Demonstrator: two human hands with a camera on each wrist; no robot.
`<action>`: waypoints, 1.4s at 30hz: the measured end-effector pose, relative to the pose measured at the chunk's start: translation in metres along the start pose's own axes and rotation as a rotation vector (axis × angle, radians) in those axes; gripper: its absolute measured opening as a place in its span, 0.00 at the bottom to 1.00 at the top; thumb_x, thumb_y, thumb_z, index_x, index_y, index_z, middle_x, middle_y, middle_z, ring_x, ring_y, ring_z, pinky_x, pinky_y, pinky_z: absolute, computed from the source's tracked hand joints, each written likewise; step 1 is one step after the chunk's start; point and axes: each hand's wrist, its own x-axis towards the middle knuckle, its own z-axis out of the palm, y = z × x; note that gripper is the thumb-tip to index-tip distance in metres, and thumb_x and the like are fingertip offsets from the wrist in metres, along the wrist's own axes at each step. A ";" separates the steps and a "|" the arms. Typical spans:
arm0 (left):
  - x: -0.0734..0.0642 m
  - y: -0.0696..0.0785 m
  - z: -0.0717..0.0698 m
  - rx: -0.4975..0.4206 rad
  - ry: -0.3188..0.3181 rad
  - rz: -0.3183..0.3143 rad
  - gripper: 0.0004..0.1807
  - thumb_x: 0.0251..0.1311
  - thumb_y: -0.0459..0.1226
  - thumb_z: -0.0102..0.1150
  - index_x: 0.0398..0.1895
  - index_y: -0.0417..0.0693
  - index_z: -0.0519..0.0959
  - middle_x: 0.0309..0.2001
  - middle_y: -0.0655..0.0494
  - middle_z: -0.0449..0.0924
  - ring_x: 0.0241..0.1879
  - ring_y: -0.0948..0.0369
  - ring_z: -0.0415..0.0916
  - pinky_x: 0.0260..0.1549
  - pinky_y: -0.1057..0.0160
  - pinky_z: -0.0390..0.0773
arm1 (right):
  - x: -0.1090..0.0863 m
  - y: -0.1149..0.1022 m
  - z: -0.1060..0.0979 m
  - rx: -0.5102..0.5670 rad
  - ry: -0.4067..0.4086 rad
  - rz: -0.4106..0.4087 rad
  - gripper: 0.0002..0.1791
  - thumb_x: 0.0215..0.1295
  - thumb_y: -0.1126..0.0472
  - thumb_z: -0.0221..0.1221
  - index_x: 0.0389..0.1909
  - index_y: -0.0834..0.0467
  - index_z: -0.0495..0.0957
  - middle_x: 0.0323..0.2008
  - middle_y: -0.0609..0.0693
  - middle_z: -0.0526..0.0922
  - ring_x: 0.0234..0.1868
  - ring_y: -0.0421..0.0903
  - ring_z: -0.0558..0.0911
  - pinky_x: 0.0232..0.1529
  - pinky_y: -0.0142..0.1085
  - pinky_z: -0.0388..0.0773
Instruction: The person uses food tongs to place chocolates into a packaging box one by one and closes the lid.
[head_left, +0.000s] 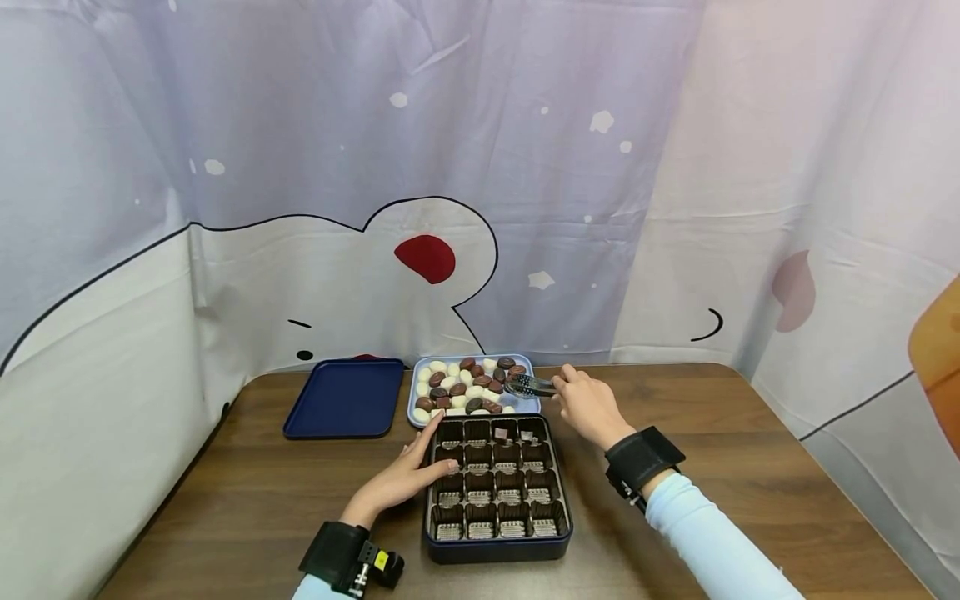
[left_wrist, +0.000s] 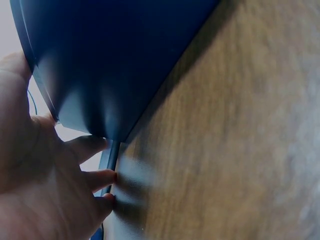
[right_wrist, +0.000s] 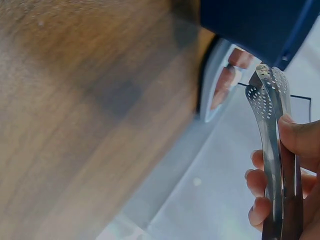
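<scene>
My right hand (head_left: 590, 406) holds metal tongs (right_wrist: 272, 135) with perforated heads. In the head view the heads are over the right side of a light blue tray (head_left: 414, 392) of white, brown and dark chocolates (head_left: 474, 390); in the right wrist view they stand close together. A dark blue box (head_left: 497, 550) with a divided brown insert sits in front of that tray. Two back-row compartments at its right hold small dark pieces (head_left: 501, 434). My left hand (head_left: 405, 475) rests on the box's left side, fingers spread along the outside and thumb over the rim.
An empty dark blue tray (head_left: 347, 398) lies left of the chocolates. The wooden table (head_left: 720, 467) ends at a printed curtain (head_left: 555, 233) behind both trays. Black straps with small cameras (head_left: 386, 567) sit on both wrists.
</scene>
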 end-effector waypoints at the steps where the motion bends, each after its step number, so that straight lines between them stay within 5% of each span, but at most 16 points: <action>1: 0.000 0.000 0.000 0.001 0.001 0.001 0.50 0.72 0.55 0.58 0.86 0.64 0.38 0.86 0.46 0.34 0.81 0.30 0.27 0.69 0.18 0.38 | 0.000 -0.001 -0.002 0.004 0.005 -0.004 0.07 0.61 0.67 0.69 0.31 0.60 0.79 0.30 0.50 0.68 0.27 0.51 0.74 0.20 0.39 0.71; 8: 0.001 -0.001 0.000 -0.001 0.011 0.033 0.52 0.71 0.57 0.58 0.86 0.62 0.38 0.85 0.40 0.35 0.79 0.25 0.27 0.65 0.15 0.38 | 0.003 -0.010 -0.017 0.011 0.037 -0.042 0.07 0.62 0.66 0.70 0.34 0.59 0.80 0.30 0.50 0.67 0.27 0.49 0.73 0.20 0.36 0.68; 24: 0.000 0.001 0.000 -0.016 0.001 -0.014 0.51 0.72 0.55 0.58 0.86 0.64 0.38 0.86 0.46 0.34 0.80 0.29 0.25 0.68 0.17 0.38 | -0.010 -0.050 -0.037 -0.004 0.033 -0.229 0.09 0.63 0.60 0.72 0.42 0.57 0.84 0.33 0.49 0.73 0.27 0.44 0.68 0.26 0.31 0.65; 42: 0.002 -0.002 0.002 -0.015 0.000 -0.020 0.51 0.71 0.56 0.58 0.86 0.65 0.37 0.86 0.48 0.33 0.81 0.30 0.25 0.68 0.17 0.38 | -0.019 -0.051 -0.036 0.019 0.037 -0.239 0.09 0.61 0.63 0.72 0.40 0.57 0.85 0.33 0.49 0.73 0.27 0.43 0.68 0.25 0.31 0.65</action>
